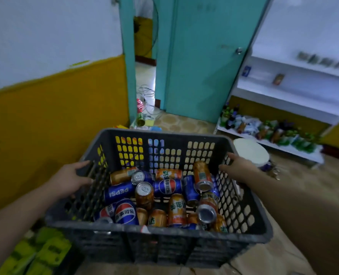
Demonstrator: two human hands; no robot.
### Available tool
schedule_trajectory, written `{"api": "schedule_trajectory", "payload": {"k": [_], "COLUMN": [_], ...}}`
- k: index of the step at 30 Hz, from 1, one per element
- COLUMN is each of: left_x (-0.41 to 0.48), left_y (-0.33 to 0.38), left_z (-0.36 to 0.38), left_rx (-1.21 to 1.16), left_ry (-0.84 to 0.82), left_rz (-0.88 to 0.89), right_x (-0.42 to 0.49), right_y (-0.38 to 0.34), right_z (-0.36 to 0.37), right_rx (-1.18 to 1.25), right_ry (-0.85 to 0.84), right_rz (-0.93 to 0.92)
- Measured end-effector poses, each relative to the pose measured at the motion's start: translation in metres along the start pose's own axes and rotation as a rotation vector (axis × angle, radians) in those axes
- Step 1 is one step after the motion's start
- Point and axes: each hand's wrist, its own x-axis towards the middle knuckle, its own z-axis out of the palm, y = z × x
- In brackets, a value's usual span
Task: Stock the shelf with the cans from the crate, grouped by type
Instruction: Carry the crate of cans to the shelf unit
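Observation:
A dark grey plastic crate [158,233] with perforated walls fills the lower middle of the head view. Inside lie several blue Pepsi cans [118,192] and several orange soda cans [177,210], jumbled on their sides and upright. My left hand [71,180] grips the crate's left wall near the rim. My right hand [238,168] grips the right wall, fingers over its edge. A white shelf unit [295,96] stands at the right against the wall, its upper boards nearly bare, with two small boxes and several packets on them.
The shelf's bottom board holds bottles and green packets [273,132]. A white round bucket lid [251,152] sits just right of the crate. A teal door [202,56] stands ajar ahead, with cables and clutter at its foot. Green crates [35,255] lie at lower left.

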Motion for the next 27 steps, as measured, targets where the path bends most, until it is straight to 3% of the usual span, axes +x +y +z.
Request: {"api": "schedule_trajectory", "payload": {"k": [13,27], "left_x": [0.183,0.292], "left_y": [0.175,0.388], "left_z": [0.120,0.250], "left_rx": [0.087,0.205], "left_ry": [-0.346,-0.529], "left_rz": [0.298,0.523], "right_x": [0.072,0.159], "right_y": [0.111,0.201], "right_z": [-0.044,-0.117], "right_rx": [0.214,0.305], "right_ry": [0.099,0.189], "right_rz": [0.463,0.706]}}
